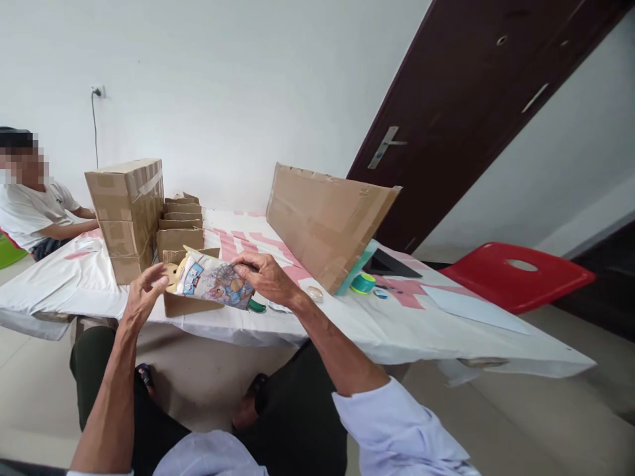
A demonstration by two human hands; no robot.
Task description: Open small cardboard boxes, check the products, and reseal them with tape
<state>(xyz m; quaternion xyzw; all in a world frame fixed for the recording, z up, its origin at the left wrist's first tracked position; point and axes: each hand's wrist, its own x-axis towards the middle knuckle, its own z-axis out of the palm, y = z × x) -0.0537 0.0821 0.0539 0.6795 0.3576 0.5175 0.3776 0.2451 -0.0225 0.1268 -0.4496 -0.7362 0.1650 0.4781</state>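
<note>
My right hand [265,274] grips the right end of a pale pouch printed with colourful cartoon figures [215,281], which lies tilted over a small open cardboard box [188,305]. My left hand [143,294] is at the left side of the box, thumb and fingers apart. Close to its fingertips is a yellow item [172,274], partly hidden by the pouch; I cannot tell whether they touch. A dark green object [256,306] lies on the cloth just under my right hand.
Stacked cardboard boxes [126,221] and a row of open cardboard compartments [181,225] stand behind the left hand. A big cardboard panel [327,221] leans on the right, beside a green tape roll [364,283]. A red chair [516,277] stands right; a person [34,211] sits far left.
</note>
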